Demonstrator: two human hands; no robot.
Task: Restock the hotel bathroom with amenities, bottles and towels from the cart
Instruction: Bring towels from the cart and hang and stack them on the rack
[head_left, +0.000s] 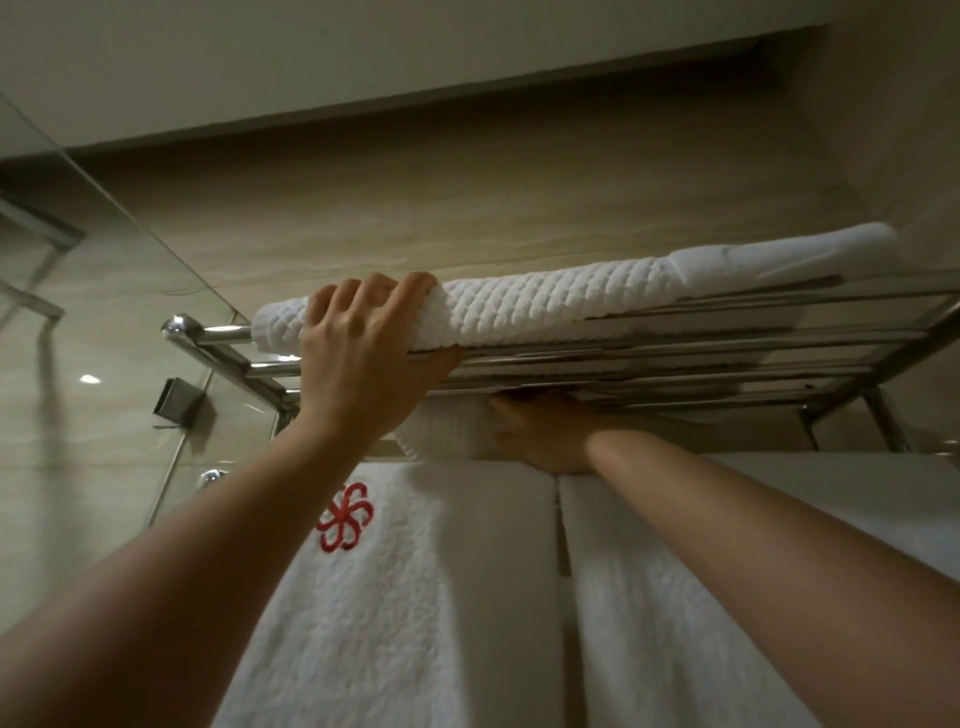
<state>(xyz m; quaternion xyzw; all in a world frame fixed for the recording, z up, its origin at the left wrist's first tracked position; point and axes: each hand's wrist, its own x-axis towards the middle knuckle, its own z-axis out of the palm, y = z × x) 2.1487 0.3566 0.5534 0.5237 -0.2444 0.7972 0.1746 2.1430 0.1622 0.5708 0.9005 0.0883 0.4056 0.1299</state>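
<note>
Left hand (363, 343) clamped on near edge of waffle towel (561, 301): fingers curled over top, thumb underneath. Towel lying flat on chrome rack (675, 358). Right hand (545, 436) just under rack, touching white fold (441, 431) at its left. Fingers hidden, so grip can't be told. Below both hands: logo towel (415, 597) and plain towel (675, 623), hanging side by side.

R hand (540, 441) fingertips out of sight under rack (675, 358); hanging towels (389, 623) cut by btm edge.
</note>
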